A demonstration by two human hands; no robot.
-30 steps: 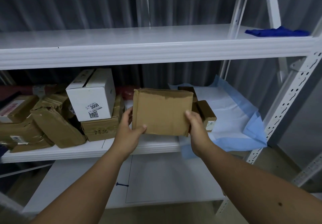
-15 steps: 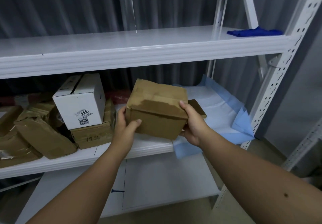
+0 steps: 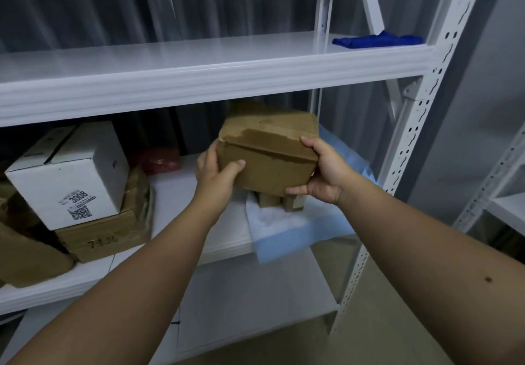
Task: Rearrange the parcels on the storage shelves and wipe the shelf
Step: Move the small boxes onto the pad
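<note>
Far left on the middle shelf (image 3: 181, 194) sits a white carton (image 3: 68, 177) stacked on brown parcels. Left hand (image 3: 216, 177) and right hand (image 3: 324, 174) each have a grip clamped round an end of the brown box (image 3: 270, 157), held in the air above the blue sheet (image 3: 298, 228). Looks light but crumpled, soft cardboard, so I'd support it underneath. Blue cloth (image 3: 375, 41) up top right.

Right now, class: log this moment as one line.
left hand: grips brown parcel | right hand: grips it | parcel: above middle shelf | blue cloth: top shelf
</note>
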